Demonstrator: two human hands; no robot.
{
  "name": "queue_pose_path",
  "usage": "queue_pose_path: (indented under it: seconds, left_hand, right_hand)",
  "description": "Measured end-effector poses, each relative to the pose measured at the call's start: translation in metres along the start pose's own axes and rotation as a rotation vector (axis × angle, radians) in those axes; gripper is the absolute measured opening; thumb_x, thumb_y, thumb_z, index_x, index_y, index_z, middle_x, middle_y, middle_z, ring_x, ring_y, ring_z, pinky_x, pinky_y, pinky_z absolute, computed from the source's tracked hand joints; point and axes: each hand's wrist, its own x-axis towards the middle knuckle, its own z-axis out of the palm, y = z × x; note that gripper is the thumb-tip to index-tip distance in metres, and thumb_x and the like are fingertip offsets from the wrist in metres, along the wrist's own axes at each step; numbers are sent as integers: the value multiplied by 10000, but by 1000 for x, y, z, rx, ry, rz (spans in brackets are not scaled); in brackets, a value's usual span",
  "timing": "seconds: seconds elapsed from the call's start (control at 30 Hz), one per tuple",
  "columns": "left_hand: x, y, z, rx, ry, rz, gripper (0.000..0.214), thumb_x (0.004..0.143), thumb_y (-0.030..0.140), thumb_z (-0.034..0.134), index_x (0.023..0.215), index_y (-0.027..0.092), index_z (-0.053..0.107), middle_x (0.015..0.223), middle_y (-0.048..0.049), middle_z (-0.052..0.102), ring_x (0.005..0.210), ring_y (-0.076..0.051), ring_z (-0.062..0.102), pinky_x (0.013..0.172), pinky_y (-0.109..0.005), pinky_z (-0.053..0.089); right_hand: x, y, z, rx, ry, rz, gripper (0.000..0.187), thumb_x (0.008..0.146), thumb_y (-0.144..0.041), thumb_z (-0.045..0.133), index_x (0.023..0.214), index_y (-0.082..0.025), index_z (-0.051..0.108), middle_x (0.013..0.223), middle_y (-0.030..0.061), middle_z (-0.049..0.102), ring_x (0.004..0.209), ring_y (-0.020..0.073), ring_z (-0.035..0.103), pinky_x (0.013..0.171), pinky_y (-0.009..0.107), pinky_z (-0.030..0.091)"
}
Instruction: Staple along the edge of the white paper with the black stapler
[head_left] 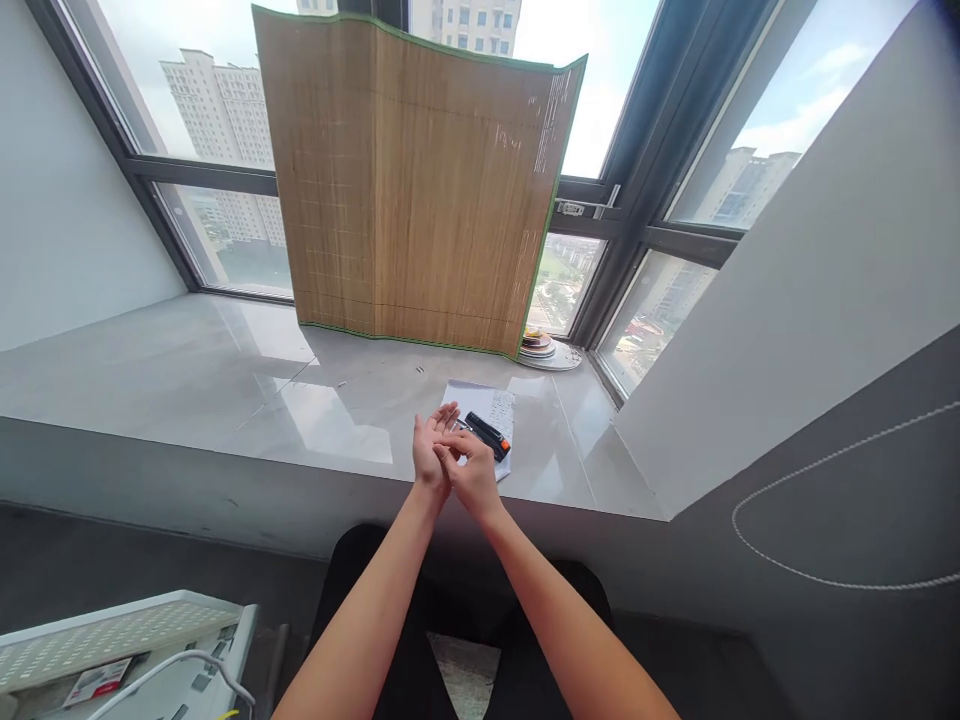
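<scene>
While the left hand (430,447) lies open, palm up and apparently empty, the right hand (474,474) sets curled fingertips against that palm, probably using it as a support; whether they pinch anything, I cannot tell. The marker (487,436) rests on paper (496,403) just beyond, on the window ledge (225,380).

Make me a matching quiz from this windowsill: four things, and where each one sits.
Things:
1 mat
2 paper
3 black and orange tool
4 plates

Places:
A lying on the paper
B stacked in the corner, right of the mat
C standing upright against the window
D flat on the sill, under the tool

Pairs: 1-C, 2-D, 3-A, 4-B
</scene>
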Motion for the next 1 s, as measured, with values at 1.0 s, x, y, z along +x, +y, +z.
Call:
queue_pose_path:
  seconds: [1.0]
  left_hand:
    - [84,13,-89,1839,244,439,564,918,391,576,1384,74,607,1625,-344,371,1595,-528,116,1232,-749,44]
  right_hand:
    - [188,199,-180,-716,283,303,168,780,-166,589,705,-180,739,896,142,752,898,267,673,877,360,485]
